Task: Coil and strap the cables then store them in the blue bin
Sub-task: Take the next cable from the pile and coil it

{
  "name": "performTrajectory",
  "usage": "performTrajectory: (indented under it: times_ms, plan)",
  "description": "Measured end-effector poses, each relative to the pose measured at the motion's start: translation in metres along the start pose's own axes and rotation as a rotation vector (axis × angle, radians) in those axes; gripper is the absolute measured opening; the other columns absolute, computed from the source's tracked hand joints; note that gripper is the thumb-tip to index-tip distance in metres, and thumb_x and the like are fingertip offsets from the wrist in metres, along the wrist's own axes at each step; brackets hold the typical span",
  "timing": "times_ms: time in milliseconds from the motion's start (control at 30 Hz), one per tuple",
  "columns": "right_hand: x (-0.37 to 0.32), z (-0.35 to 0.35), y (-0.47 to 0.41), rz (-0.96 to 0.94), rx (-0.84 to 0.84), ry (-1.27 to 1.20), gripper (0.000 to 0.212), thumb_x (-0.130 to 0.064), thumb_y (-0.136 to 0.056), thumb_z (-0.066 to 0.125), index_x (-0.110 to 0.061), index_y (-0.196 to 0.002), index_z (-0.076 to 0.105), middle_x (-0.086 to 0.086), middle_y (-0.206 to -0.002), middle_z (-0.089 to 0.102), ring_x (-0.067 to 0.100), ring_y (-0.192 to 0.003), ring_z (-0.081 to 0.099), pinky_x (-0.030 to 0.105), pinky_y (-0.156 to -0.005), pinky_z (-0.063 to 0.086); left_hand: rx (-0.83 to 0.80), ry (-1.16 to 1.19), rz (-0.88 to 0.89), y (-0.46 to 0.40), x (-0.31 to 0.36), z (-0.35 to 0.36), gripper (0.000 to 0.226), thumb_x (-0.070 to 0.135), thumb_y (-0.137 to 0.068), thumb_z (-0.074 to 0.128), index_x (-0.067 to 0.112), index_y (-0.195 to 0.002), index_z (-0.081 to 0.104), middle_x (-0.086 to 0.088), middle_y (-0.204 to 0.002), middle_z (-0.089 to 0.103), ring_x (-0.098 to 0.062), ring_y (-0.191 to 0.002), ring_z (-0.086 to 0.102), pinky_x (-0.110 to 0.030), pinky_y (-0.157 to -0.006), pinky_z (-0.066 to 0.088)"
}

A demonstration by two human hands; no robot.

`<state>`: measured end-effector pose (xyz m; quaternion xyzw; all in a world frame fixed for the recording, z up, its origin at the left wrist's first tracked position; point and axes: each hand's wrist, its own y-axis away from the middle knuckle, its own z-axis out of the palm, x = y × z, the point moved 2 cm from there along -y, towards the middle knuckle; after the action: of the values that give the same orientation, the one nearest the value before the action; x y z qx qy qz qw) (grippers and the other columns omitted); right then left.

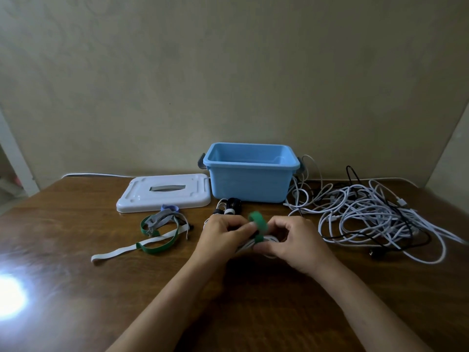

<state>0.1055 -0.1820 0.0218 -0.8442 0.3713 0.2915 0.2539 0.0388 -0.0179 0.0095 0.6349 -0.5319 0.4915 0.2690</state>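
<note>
Now your blue bin [247, 182] stands at the far middle, the loose cables [375, 214] heaped right of it. Nearer, your right hand [295, 243] clamps the coiled white cable [250, 243] between both hands, while your left hand [224, 237] pinches its green strap [258, 222].

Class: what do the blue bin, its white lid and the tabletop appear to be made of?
Blue bin: likely moulded plastic, smooth, uniform colour, rolled rim. White lid: likely plastic too, glossy, with moulded ridges. Table: wood or wood-look veneer, brown grain, polished enough to show glare.
</note>
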Motion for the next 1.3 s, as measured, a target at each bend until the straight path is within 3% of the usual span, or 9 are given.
performTrajectory:
  times_ms: [300,433,567,733,833,1000,1133,1300]
  plan:
    - [0.001,-0.001,0.002,0.055,-0.025,-0.015,0.029,-0.039,-0.069,0.091,-0.028,-0.091,0.075,-0.007,-0.082,0.072,0.007,-0.08,0.065,0.027,-0.067,0.053,-0.016,-0.248,0.137,0.002,0.009,0.004,0.014,0.033,-0.091,0.071,0.041,-0.079,0.071,0.014,-0.08,0.072,0.0,-0.075,0.065,-0.025,-0.065,0.058]
    - [0.003,0.0,0.001,0.104,-0.029,-0.022,0.03,-0.037,-0.067,0.093,-0.024,-0.083,0.071,-0.008,-0.079,0.069,0.005,-0.077,0.063,0.02,-0.062,0.043,-0.038,-0.305,0.175,0.002,0.008,0.005,0.007,0.033,-0.091,0.071,0.032,-0.089,0.077,0.016,-0.084,0.072,0.0,-0.08,0.067,-0.031,-0.069,0.06]
    - [0.006,0.0,0.0,0.15,-0.037,-0.06,0.027,-0.031,-0.069,0.093,-0.024,-0.08,0.069,-0.008,-0.079,0.07,0.005,-0.079,0.064,0.021,-0.065,0.046,-0.075,-0.328,0.197,0.001,0.008,0.004,0.007,0.031,-0.092,0.07,0.03,-0.092,0.077,0.02,-0.084,0.069,0.005,-0.082,0.065,-0.019,-0.069,0.058]
    - [0.01,0.001,-0.001,0.223,-0.069,-0.116,0.028,-0.021,-0.083,0.084,-0.029,-0.095,0.059,-0.002,-0.095,0.072,0.012,-0.087,0.069,0.023,-0.062,0.052,-0.124,-0.388,0.235,0.0,0.007,0.002,0.013,0.026,-0.093,0.069,0.028,-0.104,0.076,0.029,-0.079,0.062,0.012,-0.084,0.063,-0.007,-0.073,0.052]
    - [0.005,0.006,0.0,0.154,-0.051,-0.136,0.037,-0.022,-0.081,0.085,-0.032,-0.098,0.053,-0.003,-0.097,0.069,0.009,-0.088,0.067,0.022,-0.064,0.053,-0.103,-0.381,0.224,0.0,0.006,0.001,0.014,0.023,-0.094,0.067,0.025,-0.105,0.075,0.025,-0.084,0.062,0.01,-0.082,0.064,-0.006,-0.072,0.051]
    - [-0.007,0.007,0.005,-0.024,-0.051,-0.218,0.048,-0.031,-0.076,0.088,-0.04,-0.108,0.054,-0.013,-0.11,0.065,0.003,-0.1,0.065,0.024,-0.081,0.055,0.057,-0.154,0.096,-0.003,0.004,-0.015,0.011,0.025,-0.092,0.069,0.032,-0.083,0.069,0.015,-0.086,0.07,0.006,-0.08,0.067,-0.013,-0.064,0.055]
    - [-0.005,0.007,0.003,-0.13,0.037,-0.087,0.043,-0.028,-0.079,0.086,-0.045,-0.108,0.059,-0.024,-0.114,0.063,-0.003,-0.107,0.061,0.018,-0.087,0.05,0.052,-0.068,0.019,-0.005,0.002,-0.018,0.006,0.024,-0.091,0.07,0.027,-0.087,0.073,0.009,-0.091,0.073,-0.003,-0.083,0.07,-0.014,-0.063,0.055]
    - [0.001,0.009,0.004,-0.218,0.099,0.018,0.037,-0.035,-0.078,0.085,-0.041,-0.109,0.066,-0.023,-0.107,0.067,-0.006,-0.104,0.06,0.018,-0.089,0.052,0.061,-0.109,0.029,-0.006,0.0,-0.015,0.009,0.021,-0.09,0.072,0.028,-0.096,0.072,0.011,-0.094,0.074,-0.002,-0.087,0.07,-0.013,-0.064,0.055]
